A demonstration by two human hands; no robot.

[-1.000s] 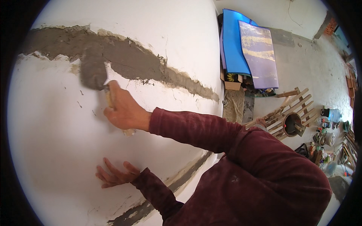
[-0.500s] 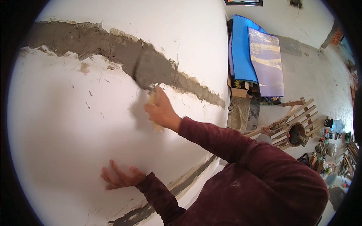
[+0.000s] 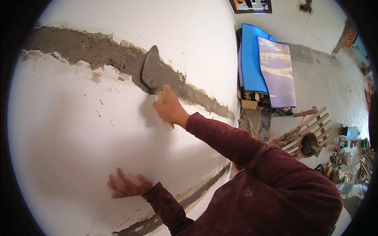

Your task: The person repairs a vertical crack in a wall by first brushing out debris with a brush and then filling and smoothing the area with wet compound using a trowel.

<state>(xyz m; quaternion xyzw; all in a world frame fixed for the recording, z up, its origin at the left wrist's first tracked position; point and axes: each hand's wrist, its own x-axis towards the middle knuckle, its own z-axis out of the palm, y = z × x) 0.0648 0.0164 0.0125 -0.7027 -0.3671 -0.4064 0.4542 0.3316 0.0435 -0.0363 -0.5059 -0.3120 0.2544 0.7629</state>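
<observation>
My right hand (image 3: 172,107) is closed round the pale handle of a trowel (image 3: 151,70). Its grey, pointed blade lies over a band of grey mortar (image 3: 88,46) that fills a ragged groove across the white wall (image 3: 71,137). The blade's tip reaches the upper edge of the band; whether the whole face touches the mortar I cannot tell. Lower down, my left hand (image 3: 128,184) rests against the white wall with its fingers spread, holding nothing. Dark specks of mortar dot the wall between the two hands. A second grey strip (image 3: 189,200) runs below my left forearm.
On the right, a slatted wooden platform (image 3: 303,135) bears a round bucket (image 3: 309,144) with a tool inside. Blue and purple mats (image 3: 254,63) lean over a cardboard box (image 3: 249,103). Farther right, bottles, tools and several containers stand on the floor.
The trowel blade has tilted, and its tip now reaches up to the band's upper edge. My right hand has shifted slightly; my left hand stays on the wall. The whole view has shifted a little.
</observation>
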